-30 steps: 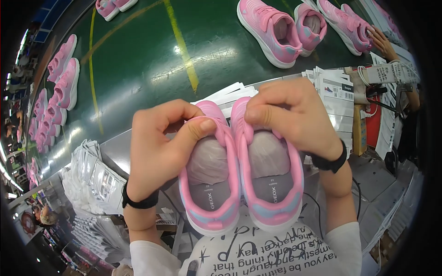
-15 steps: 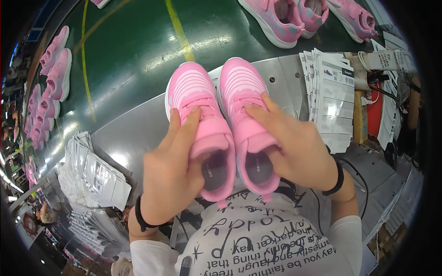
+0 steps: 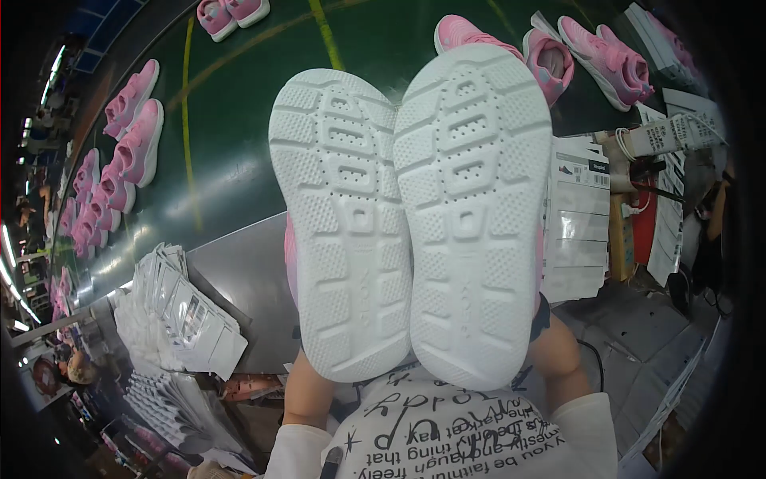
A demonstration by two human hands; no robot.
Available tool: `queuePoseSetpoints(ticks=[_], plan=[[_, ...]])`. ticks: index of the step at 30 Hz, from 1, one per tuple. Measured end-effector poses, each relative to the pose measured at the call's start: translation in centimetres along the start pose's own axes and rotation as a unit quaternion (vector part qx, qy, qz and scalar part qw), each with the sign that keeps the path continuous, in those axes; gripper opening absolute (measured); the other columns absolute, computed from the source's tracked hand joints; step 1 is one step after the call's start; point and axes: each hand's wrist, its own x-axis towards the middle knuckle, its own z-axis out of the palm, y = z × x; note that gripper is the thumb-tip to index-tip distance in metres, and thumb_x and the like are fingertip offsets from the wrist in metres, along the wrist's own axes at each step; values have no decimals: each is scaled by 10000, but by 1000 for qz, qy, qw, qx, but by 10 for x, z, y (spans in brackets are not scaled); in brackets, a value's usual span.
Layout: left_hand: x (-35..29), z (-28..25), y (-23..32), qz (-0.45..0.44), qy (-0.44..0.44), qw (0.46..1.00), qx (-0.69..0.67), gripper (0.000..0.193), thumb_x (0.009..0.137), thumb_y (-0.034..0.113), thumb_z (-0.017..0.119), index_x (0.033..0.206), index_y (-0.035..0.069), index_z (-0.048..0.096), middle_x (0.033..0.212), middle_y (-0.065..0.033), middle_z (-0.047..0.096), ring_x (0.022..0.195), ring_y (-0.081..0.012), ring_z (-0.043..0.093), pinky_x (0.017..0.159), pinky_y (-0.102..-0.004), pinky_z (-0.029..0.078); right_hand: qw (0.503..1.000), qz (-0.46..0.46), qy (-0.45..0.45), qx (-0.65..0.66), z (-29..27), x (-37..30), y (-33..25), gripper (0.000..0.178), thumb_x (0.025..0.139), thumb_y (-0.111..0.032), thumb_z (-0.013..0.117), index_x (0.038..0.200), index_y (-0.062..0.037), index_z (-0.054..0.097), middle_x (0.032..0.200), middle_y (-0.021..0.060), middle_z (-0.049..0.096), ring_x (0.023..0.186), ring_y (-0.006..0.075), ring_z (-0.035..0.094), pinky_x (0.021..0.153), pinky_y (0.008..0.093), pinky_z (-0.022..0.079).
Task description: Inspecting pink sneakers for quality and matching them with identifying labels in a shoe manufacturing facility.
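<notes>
While hiding both hands behind pink sneakers (image 3: 343,231), holds outsoles (image 3: 471,215) face-on, seemingly to expose tread; impossible to judge grip.

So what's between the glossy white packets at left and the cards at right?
Head view: a metal ledge, then two pink shoes, white soles facing the camera.
</notes>
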Motion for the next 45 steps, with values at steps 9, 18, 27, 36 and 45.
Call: queuePoseSetpoints(ticks=[9, 18, 27, 36, 45], plan=[[130, -44, 2, 155, -42, 919, 360, 471, 873, 18, 594, 1322, -78, 489, 989, -192, 700, 712, -207, 696, 628, -360, 553, 959, -57, 23, -276, 18, 158, 21, 660, 815, -39, 639, 1419, 20, 382, 1313, 223, 547, 1177, 333, 575, 985, 397, 473], [-6, -58, -41, 183, -24, 810, 557, 335, 815, 262, 727, 869, -34, 579, 835, -252, 621, 828, -451, 614, 739, -507, 497, 752, -116, -200, -617, 14, -16, 25, 640, 672, -226, 809, 1227, 5, 590, 1183, 248, 627, 1081, 423, 575, 899, 477, 492], [-24, -58, -60, 182, 74, 826, 528, 219, 859, 163, 687, 858, -29, 581, 836, -207, 621, 810, -401, 625, 711, -467, 502, 638, -136, -311, -691, 36, -18, 19, 621, 748, -252, 769, 1294, -19, 590, 1279, 254, 589, 1100, 422, 568, 969, 485, 461], [-14, -58, -53, 164, 57, 829, 532, 394, 830, 356, 770, 943, -3, 654, 691, -164, 670, 655, -340, 684, 593, -416, 530, 687, -102, -280, -663, 26, -17, 20, 673, 696, -374, 808, 1249, -59, 591, 1275, 284, 579, 1198, 417, 539, 897, 496, 534], [-6, -57, -40, 92, -9, 850, 518, 331, 848, 252, 736, 750, -54, 658, 638, -153, 662, 561, -240, 608, 562, -377, 466, 761, -106, -186, -613, 27, -22, 47, 529, 645, -120, 774, 1116, 27, 583, 1297, 371, 527, 1144, 433, 554, 809, 464, 557]])
